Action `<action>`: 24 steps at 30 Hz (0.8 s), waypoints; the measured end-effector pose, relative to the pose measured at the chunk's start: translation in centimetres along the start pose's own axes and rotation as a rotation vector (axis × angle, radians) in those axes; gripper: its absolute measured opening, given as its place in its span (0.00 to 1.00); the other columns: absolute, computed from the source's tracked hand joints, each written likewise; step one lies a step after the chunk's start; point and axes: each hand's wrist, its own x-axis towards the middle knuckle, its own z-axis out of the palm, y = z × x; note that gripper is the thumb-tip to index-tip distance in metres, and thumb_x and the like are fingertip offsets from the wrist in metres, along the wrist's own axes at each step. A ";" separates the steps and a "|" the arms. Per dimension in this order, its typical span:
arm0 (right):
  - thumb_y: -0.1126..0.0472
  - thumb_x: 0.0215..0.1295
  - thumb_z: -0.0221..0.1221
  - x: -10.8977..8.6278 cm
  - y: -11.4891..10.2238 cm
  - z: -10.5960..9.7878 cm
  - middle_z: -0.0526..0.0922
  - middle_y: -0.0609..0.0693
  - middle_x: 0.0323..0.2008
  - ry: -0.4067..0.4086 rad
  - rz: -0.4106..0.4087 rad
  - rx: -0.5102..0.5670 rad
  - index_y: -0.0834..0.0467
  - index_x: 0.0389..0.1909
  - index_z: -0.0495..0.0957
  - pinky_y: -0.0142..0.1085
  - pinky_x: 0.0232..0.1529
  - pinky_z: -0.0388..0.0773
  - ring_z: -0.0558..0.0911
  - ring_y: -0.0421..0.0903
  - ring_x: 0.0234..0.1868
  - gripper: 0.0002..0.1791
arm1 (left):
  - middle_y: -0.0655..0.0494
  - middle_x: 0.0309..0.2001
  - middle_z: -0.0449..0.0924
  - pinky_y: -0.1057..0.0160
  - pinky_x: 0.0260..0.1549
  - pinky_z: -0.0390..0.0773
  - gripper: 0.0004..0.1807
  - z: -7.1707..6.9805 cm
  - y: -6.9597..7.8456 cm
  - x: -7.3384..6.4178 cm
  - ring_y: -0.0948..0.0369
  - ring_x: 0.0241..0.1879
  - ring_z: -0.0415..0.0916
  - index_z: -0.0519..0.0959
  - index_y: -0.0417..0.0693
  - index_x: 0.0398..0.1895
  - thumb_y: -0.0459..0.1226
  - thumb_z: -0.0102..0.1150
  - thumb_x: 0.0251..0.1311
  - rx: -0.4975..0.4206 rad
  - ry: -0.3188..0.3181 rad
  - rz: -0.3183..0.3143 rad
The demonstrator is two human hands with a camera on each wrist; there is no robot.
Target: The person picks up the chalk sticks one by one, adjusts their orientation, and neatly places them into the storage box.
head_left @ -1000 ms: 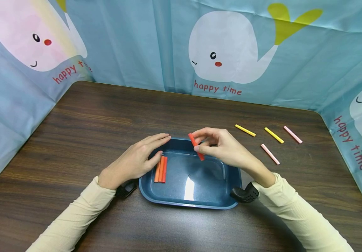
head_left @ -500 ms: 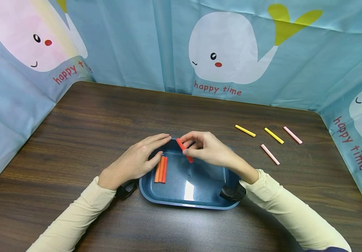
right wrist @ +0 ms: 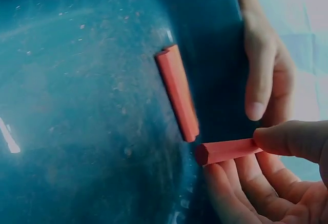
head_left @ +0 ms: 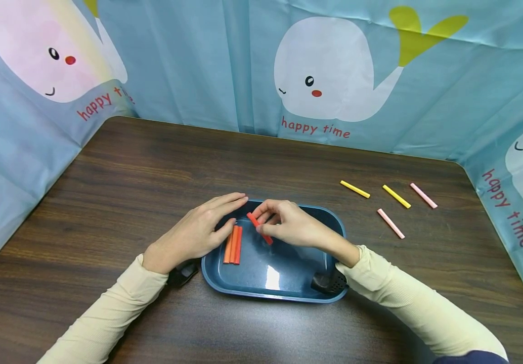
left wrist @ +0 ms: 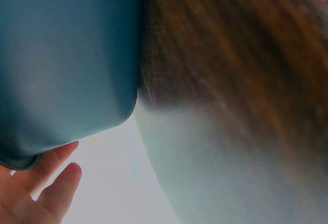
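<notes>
So the right wrist cam is the good one here: the right hand (head_left: 284, 222) has a faceted red stick (right wrist: 233, 150) pinched between thumb and fingers, and you can see its flat-sided end, which the head view is too far off to show. From above, that stick is tilted over the blue plastic tray (head_left: 243, 277), just right of the sticks already in there; can't tell if it touches the floor.

Those are a row of orange and red sticks (head_left: 232, 245), lying side by side near the left end. The left hand (head_left: 198, 230) is over that end, fingers pretty much straight, with the thumb inside the wall; the left wrist cam catches fingertips by the outside of it, hidden from above.

Only the head view gets two yellow sticks (head_left: 355, 189) and two pink sticks (head_left: 391, 223) on the wood-grain table (head_left: 161, 156), right of the tray.
</notes>
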 end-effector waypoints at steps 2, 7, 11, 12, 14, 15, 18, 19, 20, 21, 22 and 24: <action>0.67 0.66 0.59 0.1 0.1 0.2 0.84 0.54 0.40 -0.001 0.006 -0.001 0.63 0.51 0.76 0.31 0.33 0.76 0.82 0.42 0.32 0.14 | 0.50 0.71 0.68 0.45 0.66 0.70 0.27 0.0 0.0 0.0 0.52 0.70 0.67 0.69 0.47 0.71 0.34 0.54 0.68 -0.001 0.000 0.002; 0.66 0.65 0.61 0.4 0.2 0.7 0.84 0.54 0.39 0.002 0.010 -0.034 0.63 0.50 0.77 0.29 0.32 0.77 0.83 0.45 0.30 0.13 | 0.51 0.71 0.68 0.46 0.66 0.70 0.27 -0.1 0.0 0.0 0.52 0.70 0.67 0.69 0.47 0.71 0.34 0.55 0.67 0.005 0.003 0.006; 0.66 0.65 0.61 0.5 0.3 1.1 0.84 0.53 0.37 -0.010 0.014 -0.063 0.63 0.49 0.77 0.28 0.31 0.76 0.82 0.43 0.28 0.13 | 0.51 0.71 0.68 0.47 0.66 0.70 0.27 -0.1 0.0 0.0 0.53 0.70 0.67 0.69 0.47 0.71 0.35 0.54 0.68 0.008 0.000 0.003; 0.66 0.65 0.61 0.6 0.3 1.3 0.84 0.52 0.37 -0.012 0.013 -0.073 0.63 0.49 0.78 0.27 0.31 0.76 0.81 0.42 0.28 0.13 | 0.51 0.71 0.68 0.47 0.66 0.70 0.27 -0.1 0.0 0.0 0.53 0.70 0.67 0.69 0.47 0.71 0.35 0.54 0.68 0.008 -0.001 0.002; 0.65 0.64 0.62 0.6 0.4 1.5 0.84 0.51 0.35 -0.012 0.022 -0.094 0.62 0.48 0.78 0.27 0.29 0.74 0.79 0.38 0.26 0.12 | 0.51 0.72 0.68 0.47 0.66 0.70 0.28 -0.1 0.0 0.0 0.52 0.70 0.67 0.68 0.47 0.71 0.35 0.54 0.68 0.009 0.000 0.003; 0.65 0.64 0.62 0.7 0.4 1.6 0.84 0.51 0.35 -0.012 0.025 -0.104 0.62 0.48 0.78 0.27 0.27 0.74 0.78 0.38 0.25 0.12 | 0.50 0.72 0.68 0.46 0.66 0.70 0.28 -0.1 0.0 0.0 0.52 0.70 0.67 0.68 0.47 0.71 0.36 0.54 0.68 0.011 0.000 0.003; 0.65 0.64 0.62 0.8 0.5 2.0 0.84 0.50 0.33 -0.017 0.050 -0.112 0.62 0.47 0.78 0.27 0.25 0.74 0.76 0.37 0.23 0.12 | 0.49 0.72 0.67 0.45 0.66 0.71 0.28 0.0 0.0 0.0 0.51 0.70 0.67 0.68 0.47 0.71 0.35 0.54 0.68 0.013 0.004 0.006; 0.65 0.64 0.62 0.8 0.5 2.0 0.83 0.50 0.33 -0.022 0.064 -0.105 0.62 0.47 0.78 0.28 0.24 0.73 0.76 0.37 0.22 0.12 | 0.49 0.72 0.67 0.46 0.66 0.71 0.28 0.0 0.0 0.0 0.51 0.70 0.67 0.68 0.47 0.71 0.35 0.55 0.68 0.013 0.005 0.006; 0.65 0.64 0.62 0.8 0.6 2.1 0.83 0.50 0.32 -0.027 0.075 -0.097 0.62 0.47 0.77 0.28 0.24 0.74 0.76 0.37 0.22 0.12 | 0.49 0.72 0.67 0.46 0.66 0.71 0.28 0.0 0.0 0.0 0.51 0.70 0.67 0.68 0.47 0.71 0.35 0.55 0.68 0.014 0.005 0.006; 0.65 0.65 0.62 0.9 0.6 2.2 0.83 0.50 0.32 -0.034 0.086 -0.083 0.62 0.48 0.77 0.29 0.24 0.76 0.77 0.38 0.23 0.12 | 0.49 0.72 0.67 0.46 0.66 0.71 0.28 0.0 0.0 0.0 0.51 0.70 0.67 0.68 0.47 0.71 0.35 0.54 0.68 0.014 0.004 0.005; 0.65 0.65 0.62 0.9 0.6 2.3 0.82 0.50 0.32 -0.041 0.099 -0.070 0.62 0.48 0.76 0.29 0.25 0.77 0.78 0.38 0.23 0.12 | 0.49 0.72 0.67 0.46 0.66 0.71 0.28 0.0 0.0 0.0 0.51 0.70 0.67 0.68 0.47 0.71 0.35 0.55 0.68 0.013 0.004 0.006; 0.65 0.65 0.62 1.0 0.6 2.3 0.83 0.51 0.32 -0.051 0.122 -0.044 0.63 0.49 0.75 0.31 0.27 0.81 0.80 0.39 0.24 0.13 | 0.49 0.72 0.67 0.46 0.66 0.71 0.28 0.0 0.0 0.0 0.51 0.70 0.67 0.68 0.47 0.71 0.35 0.54 0.68 0.012 0.002 0.006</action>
